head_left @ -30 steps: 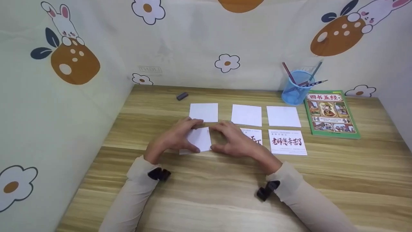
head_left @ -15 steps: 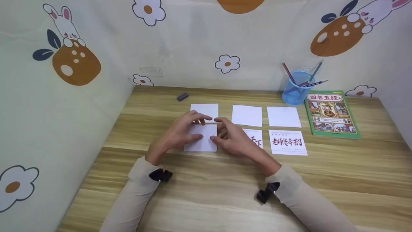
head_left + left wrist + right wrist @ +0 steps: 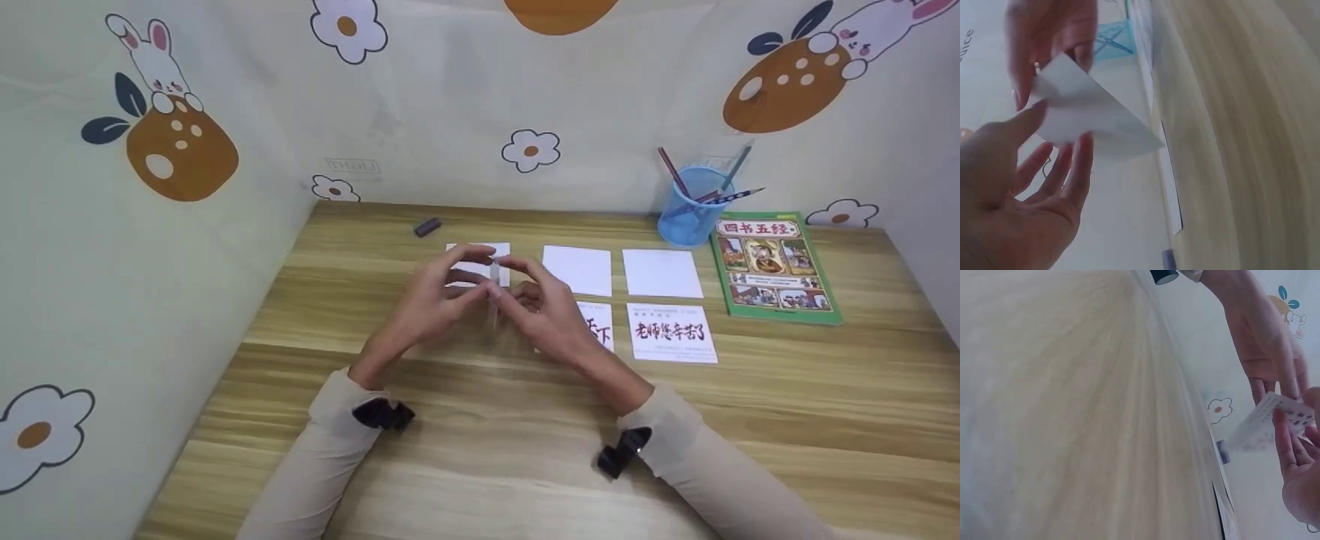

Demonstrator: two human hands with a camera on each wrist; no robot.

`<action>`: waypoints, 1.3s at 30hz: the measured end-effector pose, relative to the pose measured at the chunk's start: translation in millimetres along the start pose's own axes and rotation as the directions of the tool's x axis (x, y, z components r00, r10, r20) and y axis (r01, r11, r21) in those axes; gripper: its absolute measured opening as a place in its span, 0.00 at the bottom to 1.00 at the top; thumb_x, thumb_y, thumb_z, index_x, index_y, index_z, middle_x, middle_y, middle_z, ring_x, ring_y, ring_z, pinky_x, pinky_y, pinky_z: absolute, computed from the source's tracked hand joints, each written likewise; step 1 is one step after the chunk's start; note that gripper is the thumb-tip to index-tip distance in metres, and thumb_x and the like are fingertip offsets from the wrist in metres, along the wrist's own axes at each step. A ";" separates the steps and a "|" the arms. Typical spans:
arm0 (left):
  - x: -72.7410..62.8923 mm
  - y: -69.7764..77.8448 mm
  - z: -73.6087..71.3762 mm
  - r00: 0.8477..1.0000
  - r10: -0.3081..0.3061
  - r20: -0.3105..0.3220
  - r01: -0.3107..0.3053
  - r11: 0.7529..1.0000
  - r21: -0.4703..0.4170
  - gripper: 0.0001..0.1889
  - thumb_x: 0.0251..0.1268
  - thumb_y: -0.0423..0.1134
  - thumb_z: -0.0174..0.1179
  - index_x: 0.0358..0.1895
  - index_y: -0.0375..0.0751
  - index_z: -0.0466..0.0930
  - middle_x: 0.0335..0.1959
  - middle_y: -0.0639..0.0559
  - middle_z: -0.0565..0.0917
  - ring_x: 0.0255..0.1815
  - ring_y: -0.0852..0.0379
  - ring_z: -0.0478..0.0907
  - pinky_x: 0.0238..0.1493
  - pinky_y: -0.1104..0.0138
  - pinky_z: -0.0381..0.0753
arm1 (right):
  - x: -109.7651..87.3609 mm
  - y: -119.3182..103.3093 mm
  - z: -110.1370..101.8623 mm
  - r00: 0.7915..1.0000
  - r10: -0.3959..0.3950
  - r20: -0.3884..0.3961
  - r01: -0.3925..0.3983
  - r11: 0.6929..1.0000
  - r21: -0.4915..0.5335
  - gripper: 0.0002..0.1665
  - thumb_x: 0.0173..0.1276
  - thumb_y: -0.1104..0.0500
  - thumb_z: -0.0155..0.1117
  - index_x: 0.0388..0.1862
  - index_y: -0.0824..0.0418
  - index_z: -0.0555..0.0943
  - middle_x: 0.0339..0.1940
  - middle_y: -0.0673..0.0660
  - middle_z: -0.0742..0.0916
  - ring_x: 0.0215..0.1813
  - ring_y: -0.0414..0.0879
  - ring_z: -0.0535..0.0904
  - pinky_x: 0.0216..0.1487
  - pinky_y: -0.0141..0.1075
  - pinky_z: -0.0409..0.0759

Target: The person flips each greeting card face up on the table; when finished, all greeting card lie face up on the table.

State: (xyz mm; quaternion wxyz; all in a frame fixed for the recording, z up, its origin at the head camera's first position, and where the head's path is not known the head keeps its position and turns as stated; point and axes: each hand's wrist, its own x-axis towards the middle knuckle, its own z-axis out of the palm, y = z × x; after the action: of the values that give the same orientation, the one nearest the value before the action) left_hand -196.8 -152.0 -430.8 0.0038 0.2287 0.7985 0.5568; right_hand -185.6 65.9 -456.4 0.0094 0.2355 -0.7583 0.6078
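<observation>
Both hands hold a thin square card [image 3: 1092, 109] raised and edge-on over the left part of the desk. My left hand [image 3: 431, 300] pinches its left side between thumb and fingertips. Facing it, my right hand [image 3: 553, 311] grips the other side, thumb tips nearly meeting. One face is plain white in the left wrist view; the right wrist view shows print on the other face of this card [image 3: 1292, 413]. Behind the hands lies a white card [image 3: 472, 268], partly covered. A printed card [image 3: 598, 322] is half hidden by my right hand.
Two more white cards [image 3: 577, 271] lie in the back row, and a printed card [image 3: 673, 332] is at front right. A blue pencil cup [image 3: 686, 221] and a green-edged book [image 3: 774, 266] stand at back right. A dark eraser-like block [image 3: 427, 227] sits at back left.
The card was low over the desk, white face up; both hands have lifted it and turned it edge-on. The hands have closed together and moved slightly away from the body.
</observation>
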 end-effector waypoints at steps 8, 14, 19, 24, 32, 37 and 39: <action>1.1 -1.1 -1.4 0.998 -0.066 -0.004 0.064 0.985 -0.157 0.22 0.78 0.27 0.60 0.72 0.33 0.77 0.69 0.37 0.82 0.67 0.42 0.85 0.64 0.58 0.89 | 1.6 -0.6 -2.3 1.000 -0.020 -0.007 0.019 0.994 -0.107 0.25 0.81 0.55 0.67 0.74 0.48 0.83 0.86 0.56 0.68 0.52 0.45 0.87 0.54 0.39 0.91; 0.3 -9.1 -3.8 0.995 -0.099 -0.002 0.098 0.990 -0.105 0.25 0.69 0.19 0.56 0.67 0.38 0.81 0.66 0.40 0.83 0.60 0.45 0.86 0.55 0.61 0.91 | 2.5 0.6 -8.4 0.999 0.033 -0.039 -0.041 0.972 -0.230 0.28 0.73 0.65 0.71 0.70 0.48 0.85 0.73 0.58 0.80 0.40 0.44 0.85 0.39 0.33 0.87; -0.2 -11.3 -4.2 0.993 -0.116 0.009 0.117 0.988 -0.101 0.24 0.69 0.20 0.57 0.66 0.38 0.82 0.67 0.43 0.83 0.61 0.45 0.86 0.59 0.60 0.90 | 4.0 -1.4 -16.3 0.993 0.082 -0.085 -0.102 0.957 -0.271 0.27 0.70 0.67 0.73 0.66 0.47 0.88 0.59 0.57 0.85 0.35 0.44 0.82 0.35 0.32 0.84; -1.2 -13.8 -4.9 0.988 -0.154 0.005 0.154 0.982 -0.106 0.25 0.68 0.19 0.58 0.67 0.36 0.81 0.68 0.41 0.82 0.62 0.43 0.86 0.60 0.58 0.90 | 6.7 0.6 -19.0 0.993 0.089 -0.073 -0.108 0.944 -0.312 0.25 0.70 0.65 0.74 0.64 0.49 0.89 0.50 0.57 0.86 0.36 0.45 0.82 0.38 0.35 0.83; -2.8 -18.3 -12.6 0.975 -0.220 0.032 0.216 0.971 0.104 0.27 0.58 0.18 0.66 0.60 0.42 0.88 0.64 0.44 0.86 0.63 0.46 0.83 0.66 0.55 0.85 | 0.0 -2.1 -8.7 0.987 0.130 0.090 -0.063 0.846 -0.529 0.36 0.64 0.55 0.82 0.72 0.49 0.84 0.80 0.66 0.75 0.79 0.64 0.69 0.81 0.62 0.66; -3.8 -18.9 -18.5 0.972 -0.225 0.072 0.204 0.953 0.225 0.29 0.54 0.18 0.68 0.60 0.44 0.89 0.64 0.44 0.86 0.61 0.45 0.83 0.64 0.54 0.86 | -5.7 -4.3 -1.9 0.969 0.179 0.172 -0.044 0.806 -0.590 0.39 0.65 0.51 0.82 0.76 0.46 0.81 0.91 0.62 0.60 0.88 0.63 0.55 0.87 0.66 0.53; -4.8 -19.9 -20.4 0.971 -0.220 0.093 0.189 0.947 0.260 0.30 0.53 0.18 0.68 0.60 0.44 0.90 0.65 0.43 0.86 0.63 0.43 0.82 0.67 0.52 0.84 | -7.9 -4.0 -1.6 0.962 0.187 0.197 -0.035 0.804 -0.594 0.39 0.66 0.51 0.81 0.76 0.46 0.80 0.92 0.59 0.59 0.89 0.61 0.54 0.87 0.66 0.52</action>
State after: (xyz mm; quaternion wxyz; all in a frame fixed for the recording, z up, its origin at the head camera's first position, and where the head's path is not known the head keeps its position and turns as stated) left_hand -205.0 -177.4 -441.9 0.0809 0.1763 0.8799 0.4337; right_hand -177.6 69.5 -454.7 -0.0483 0.2493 -0.9160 0.3106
